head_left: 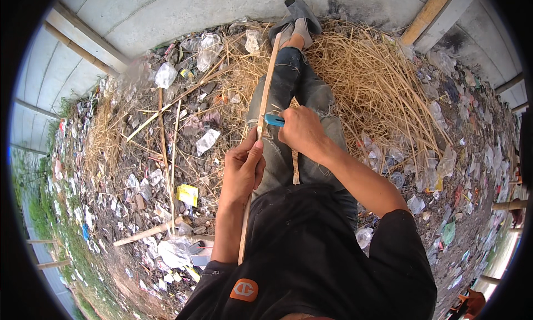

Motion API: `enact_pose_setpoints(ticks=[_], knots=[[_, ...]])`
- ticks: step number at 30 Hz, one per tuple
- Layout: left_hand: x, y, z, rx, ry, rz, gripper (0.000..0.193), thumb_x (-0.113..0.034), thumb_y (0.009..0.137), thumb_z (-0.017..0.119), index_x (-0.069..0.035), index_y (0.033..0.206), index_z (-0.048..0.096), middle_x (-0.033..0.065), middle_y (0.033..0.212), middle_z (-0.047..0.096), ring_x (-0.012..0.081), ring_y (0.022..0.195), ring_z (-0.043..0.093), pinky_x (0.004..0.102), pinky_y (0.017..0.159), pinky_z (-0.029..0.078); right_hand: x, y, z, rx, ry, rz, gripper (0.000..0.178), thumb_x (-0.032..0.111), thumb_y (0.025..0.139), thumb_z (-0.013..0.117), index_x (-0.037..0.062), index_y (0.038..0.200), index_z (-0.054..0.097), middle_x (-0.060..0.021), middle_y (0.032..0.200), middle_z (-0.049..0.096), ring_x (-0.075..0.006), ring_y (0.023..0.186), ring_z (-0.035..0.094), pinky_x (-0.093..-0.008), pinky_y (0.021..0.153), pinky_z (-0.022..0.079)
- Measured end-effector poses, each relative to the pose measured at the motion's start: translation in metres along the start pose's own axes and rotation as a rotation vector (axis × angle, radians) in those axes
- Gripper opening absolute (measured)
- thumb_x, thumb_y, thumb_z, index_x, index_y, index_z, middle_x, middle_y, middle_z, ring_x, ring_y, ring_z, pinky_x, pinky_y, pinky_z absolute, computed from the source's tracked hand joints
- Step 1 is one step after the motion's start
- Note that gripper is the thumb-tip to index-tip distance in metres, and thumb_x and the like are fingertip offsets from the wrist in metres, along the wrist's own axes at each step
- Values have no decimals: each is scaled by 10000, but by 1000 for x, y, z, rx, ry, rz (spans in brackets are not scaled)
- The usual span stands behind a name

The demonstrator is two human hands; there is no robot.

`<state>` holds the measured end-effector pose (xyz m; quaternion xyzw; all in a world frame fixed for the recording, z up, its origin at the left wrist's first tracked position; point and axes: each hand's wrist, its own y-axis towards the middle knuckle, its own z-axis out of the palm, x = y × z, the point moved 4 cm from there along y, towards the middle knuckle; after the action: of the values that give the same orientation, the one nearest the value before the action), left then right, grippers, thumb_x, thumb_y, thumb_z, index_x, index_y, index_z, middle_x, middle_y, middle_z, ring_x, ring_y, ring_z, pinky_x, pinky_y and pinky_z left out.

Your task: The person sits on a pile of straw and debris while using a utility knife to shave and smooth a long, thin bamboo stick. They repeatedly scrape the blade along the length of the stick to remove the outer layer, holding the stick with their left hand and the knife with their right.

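A long, thin bamboo strip (270, 75) runs from beside my feet, over my legs, to my left side. My left hand (244, 167) is closed around it at about its middle, thumb on top. My right hand (304, 132) grips a blue utility knife (274, 120), its tip end against or very close to the strip just beyond the left thumb; the blade is too small to make out. A second, shorter piece of bamboo (296, 170) shows between my thighs, partly hidden under the right hand.
My legs in worn dark jeans (319, 95) stretch ahead, with grey sandals (302, 13) near a concrete wall (183, 9). A heap of pale shavings (366, 81) lies to the right. Loose strips (175, 153) and plastic litter (208, 142) cover the ground at left.
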<state>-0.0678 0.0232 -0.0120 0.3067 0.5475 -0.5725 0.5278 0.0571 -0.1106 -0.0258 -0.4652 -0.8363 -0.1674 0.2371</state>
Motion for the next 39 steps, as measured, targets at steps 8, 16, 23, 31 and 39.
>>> enact_pose_setpoints(ticks=[8,16,23,31,39], knots=[[27,-33,26,30,189,-67,461,-134,1051,578,39,1468,489,-63,610,468,11,444,364,205,394,272,-120,70,-33,-179,-88,481,204,121,796,759,-40,919,731,-261,931,727,-422,918,719,-496,805,575],[-5,-17,20,-6,182,-1,503,-191,1052,592,29,1486,465,-28,619,496,18,445,377,203,386,290,-119,52,-67,-275,-107,371,179,78,775,663,-57,881,714,-285,860,704,-463,847,697,-507,754,551],[-12,-7,-6,-42,213,31,491,-202,1056,588,20,1480,482,-3,653,547,32,447,438,216,382,336,-22,-9,-14,-56,101,115,154,58,757,662,-11,870,741,-248,757,685,-434,776,692,-494,736,552],[-7,-10,1,-56,175,72,471,-167,1066,564,47,1474,470,-55,612,462,11,452,359,202,397,267,7,-16,18,1,104,-11,145,68,729,644,15,810,751,-254,716,676,-435,740,698,-502,728,567],[10,-12,-1,-35,109,57,436,-138,1077,533,55,1464,471,-90,608,377,-2,470,302,194,407,243,-25,30,21,-239,61,35,112,112,765,713,38,830,766,-225,774,713,-418,804,720,-486,760,584]])
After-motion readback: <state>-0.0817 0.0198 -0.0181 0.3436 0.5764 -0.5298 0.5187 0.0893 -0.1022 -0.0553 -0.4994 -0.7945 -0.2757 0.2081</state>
